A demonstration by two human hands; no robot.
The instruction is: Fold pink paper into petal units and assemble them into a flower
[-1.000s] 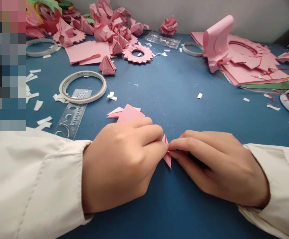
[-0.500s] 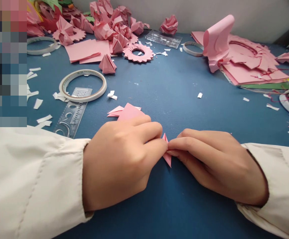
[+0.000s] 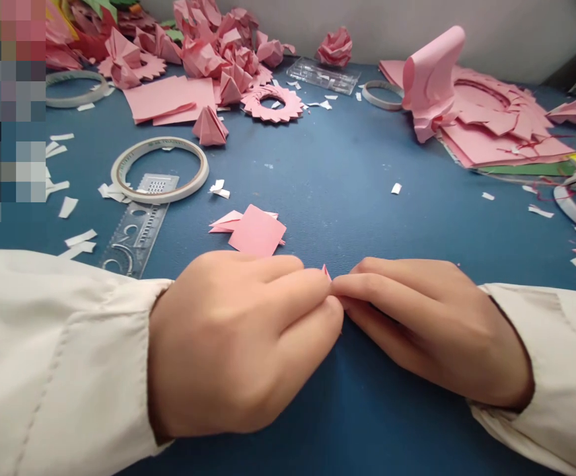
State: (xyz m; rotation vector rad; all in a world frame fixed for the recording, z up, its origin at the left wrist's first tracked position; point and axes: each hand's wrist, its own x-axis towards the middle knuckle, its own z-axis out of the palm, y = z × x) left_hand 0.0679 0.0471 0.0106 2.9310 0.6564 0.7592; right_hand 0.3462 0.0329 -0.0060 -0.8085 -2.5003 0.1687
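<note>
Between my two hands, low over the blue table, is a small folded piece of pink paper (image 3: pixel 325 272); just its tip shows, the rest is covered by fingers. My left hand (image 3: pixel 248 337) is closed on it from the left, index finger and knuckles hiding most of it. From the right, my right hand (image 3: pixel 417 324) pinches the same paper with thumb and fingertips, the fingers of both hands touching or nearly so. Just beyond my left hand lies a pink paper square (image 3: pixel 257 230) on top of some pointed folded pieces (image 3: pixel 224 221).
A tape roll (image 3: pixel 119 177) overlaps a clear stencil ruler (image 3: pixel 137 238) at left, with white paper scraps (image 3: pixel 80 238) around. Behind stand crumpled pink paper flowers (image 3: pixel 218 39) and a pleated pink ring (image 3: pixel 272 104). At right, pink sheets (image 3: pixel 496 145) lie stacked under a curled sheet (image 3: pixel 429 79).
My left hand has moved down toward me, its index finger now covering the lower point of the folded paper and uncovering the pink square. My right hand stays nearly still.
</note>
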